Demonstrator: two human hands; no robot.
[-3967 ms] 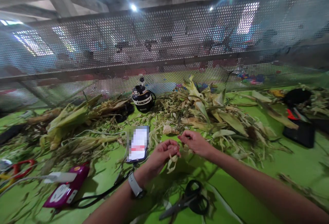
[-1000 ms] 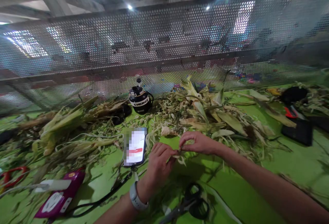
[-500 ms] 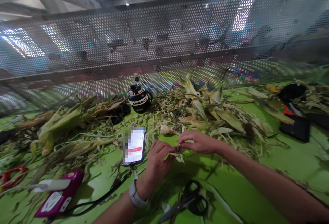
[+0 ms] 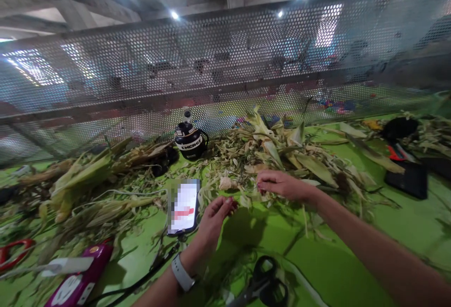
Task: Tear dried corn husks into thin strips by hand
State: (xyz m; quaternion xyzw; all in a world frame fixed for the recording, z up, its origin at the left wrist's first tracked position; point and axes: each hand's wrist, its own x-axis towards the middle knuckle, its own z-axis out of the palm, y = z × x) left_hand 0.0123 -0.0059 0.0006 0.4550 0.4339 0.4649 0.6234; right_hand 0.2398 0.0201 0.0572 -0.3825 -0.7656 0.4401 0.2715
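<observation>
My left hand [image 4: 214, 215] is raised over the green table, its thumb and fingers pinched together; whatever is between them is too small to make out. Off to the right, my right hand [image 4: 280, 186] hangs at the near edge of a heap of dried corn husks [image 4: 313, 166]. Its fingers are curled and pressed together, and their tips are partly hidden, so any piece in them does not show clearly. Husk scraps [image 4: 244, 199] lie between the two hands. Black-handled scissors [image 4: 266, 283] rest on the table below them.
A lit phone [image 4: 185, 206] lies beside my left hand. Behind it stands a black bottle [image 4: 190, 145] marked ENERGY. More husks [image 4: 81, 173], a purple power bank [image 4: 82, 274] and red handles [image 4: 16, 253] are at left. A perforated metal screen [image 4: 225, 72] closes the back.
My hands were together at a small leafy husk piece and have now parted. The right moved right and away toward the heap; the left drew slightly back. The view has tilted up a little.
</observation>
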